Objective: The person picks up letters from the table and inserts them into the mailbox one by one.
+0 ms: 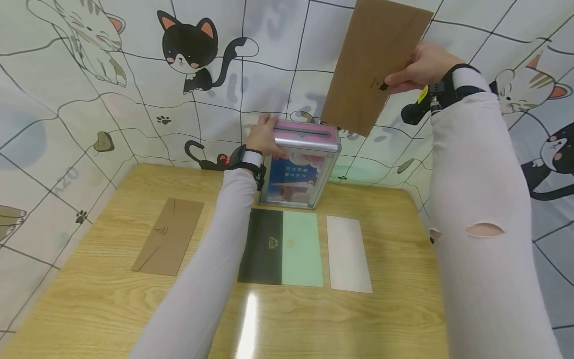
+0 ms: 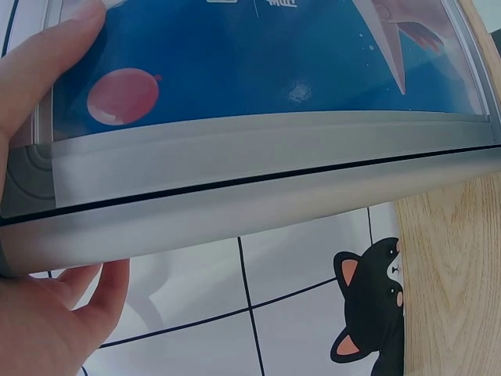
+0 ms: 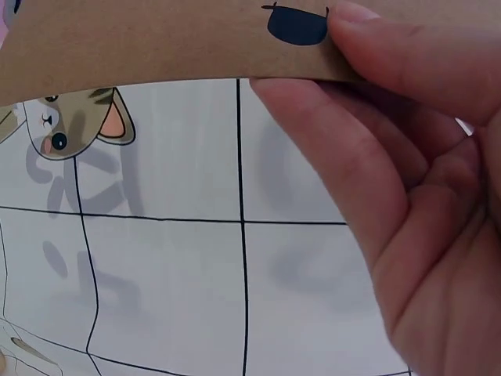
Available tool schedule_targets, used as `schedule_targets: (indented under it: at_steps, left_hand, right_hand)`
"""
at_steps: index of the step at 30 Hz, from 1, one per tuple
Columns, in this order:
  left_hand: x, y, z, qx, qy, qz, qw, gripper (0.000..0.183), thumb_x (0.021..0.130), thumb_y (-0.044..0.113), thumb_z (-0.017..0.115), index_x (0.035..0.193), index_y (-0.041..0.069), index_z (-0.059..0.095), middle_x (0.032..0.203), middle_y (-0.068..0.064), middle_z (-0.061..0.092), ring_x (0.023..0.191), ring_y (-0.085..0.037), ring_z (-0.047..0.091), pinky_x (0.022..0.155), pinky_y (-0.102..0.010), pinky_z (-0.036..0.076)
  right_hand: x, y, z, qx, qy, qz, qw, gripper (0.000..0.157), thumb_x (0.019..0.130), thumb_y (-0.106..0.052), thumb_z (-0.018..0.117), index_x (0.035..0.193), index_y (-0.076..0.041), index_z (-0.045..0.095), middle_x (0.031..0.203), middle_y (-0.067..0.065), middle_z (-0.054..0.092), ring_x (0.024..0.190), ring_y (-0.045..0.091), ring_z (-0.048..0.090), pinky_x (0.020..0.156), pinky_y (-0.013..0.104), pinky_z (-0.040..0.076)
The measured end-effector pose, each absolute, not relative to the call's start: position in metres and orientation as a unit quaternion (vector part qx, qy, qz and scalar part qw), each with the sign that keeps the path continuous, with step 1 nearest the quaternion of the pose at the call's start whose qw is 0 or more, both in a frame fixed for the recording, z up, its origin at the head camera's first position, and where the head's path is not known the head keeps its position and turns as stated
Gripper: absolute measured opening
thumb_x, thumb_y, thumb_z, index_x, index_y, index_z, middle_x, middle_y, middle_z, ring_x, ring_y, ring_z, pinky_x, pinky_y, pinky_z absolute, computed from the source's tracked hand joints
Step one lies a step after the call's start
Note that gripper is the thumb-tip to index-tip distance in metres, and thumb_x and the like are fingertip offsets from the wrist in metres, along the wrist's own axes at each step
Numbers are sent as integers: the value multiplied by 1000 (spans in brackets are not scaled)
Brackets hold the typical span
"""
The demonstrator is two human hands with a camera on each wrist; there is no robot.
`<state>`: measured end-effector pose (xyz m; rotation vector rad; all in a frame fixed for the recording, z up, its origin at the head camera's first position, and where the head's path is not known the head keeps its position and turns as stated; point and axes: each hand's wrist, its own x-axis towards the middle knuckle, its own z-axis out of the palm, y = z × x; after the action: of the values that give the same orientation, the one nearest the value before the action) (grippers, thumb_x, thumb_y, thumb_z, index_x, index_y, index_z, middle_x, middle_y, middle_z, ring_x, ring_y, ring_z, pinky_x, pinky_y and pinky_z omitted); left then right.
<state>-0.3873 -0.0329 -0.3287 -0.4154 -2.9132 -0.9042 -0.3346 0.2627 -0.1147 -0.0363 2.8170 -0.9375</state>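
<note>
At the back of the table stands a slotted box (image 1: 299,144) with a silver frame, a pink top and a blue printed front. My left hand (image 1: 262,135) grips its top left corner; in the left wrist view the thumb (image 2: 47,66) lies on the front and the fingers (image 2: 109,294) reach behind. Held up at the right is a brown paper envelope (image 1: 372,60), pinched at its right edge by my right hand (image 1: 421,69). The envelope's lower end hangs by the right end of the box's top; whether it touches cannot be told. Dark print shows beside the right thumb (image 3: 391,55).
On the wooden table (image 1: 394,319) lie another brown envelope (image 1: 170,237) at the left, a dark folder or envelope (image 1: 264,249), a pale green one (image 1: 302,249) beside it, and a white one (image 1: 349,254) at the right. A cat-printed wall covering (image 1: 278,55) rises close behind.
</note>
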Motion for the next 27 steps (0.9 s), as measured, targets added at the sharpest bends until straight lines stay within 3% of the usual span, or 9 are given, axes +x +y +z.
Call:
schedule_targets:
  at_steps: [3, 6, 10, 16, 21, 27]
  left_hand:
    - [-387, -33, -328, -135, -947, -291, 31, 111, 55, 39, 85, 145, 19, 22, 151, -3, 8, 129, -37, 28, 89, -47, 42]
    - [-388, -33, -329, -132, -948, -289, 33, 112, 54, 40, 85, 145, 19, 22, 151, -3, 9, 128, -36, 29, 88, -46, 43]
    - [-389, -33, -330, -129, -948, -288, 33, 112, 54, 40, 85, 145, 20, 22, 151, -2, 9, 128, -36, 28, 88, -46, 43]
    - [-389, -33, -330, -124, -950, -284, 30, 112, 54, 41, 85, 145, 20, 22, 151, -1, 9, 128, -35, 28, 88, -45, 43]
    - [-388, -32, -329, -126, -949, -287, 29, 112, 53, 41, 85, 145, 21, 23, 151, -1, 9, 128, -33, 30, 89, -45, 43]
    - [-387, -31, -328, -121, -950, -287, 31, 111, 54, 40, 85, 144, 21, 24, 151, -1, 9, 128, -32, 30, 90, -45, 42]
  right_hand:
    - [-336, 256, -117, -12, 946, -313, 85, 67, 80, -27, 66, 136, -17, 31, 146, 20, 23, 72, 2, 59, 71, 18, 51]
    - [-339, 250, -119, -15, 943, -321, 89, 67, 79, -26, 67, 136, -18, 32, 147, 19, 23, 88, 11, 60, 71, 19, 51]
    - [-341, 244, -120, -9, 934, -345, 87, 65, 77, -25, 69, 132, -21, 36, 148, 15, 22, 112, 28, 48, 70, 19, 51]
    - [-345, 238, -122, -7, 927, -367, 82, 65, 74, -25, 72, 130, -22, 39, 148, 10, 25, 119, 33, 42, 71, 20, 51]
    - [-347, 233, -124, -18, 928, -365, 68, 62, 78, -16, 69, 130, -23, 35, 148, 9, 23, 124, 37, 36, 72, 21, 51]
    - [-350, 227, -126, -25, 928, -367, 58, 60, 79, -11, 68, 128, -20, 35, 143, 11, 26, 123, 36, 38, 71, 22, 52]
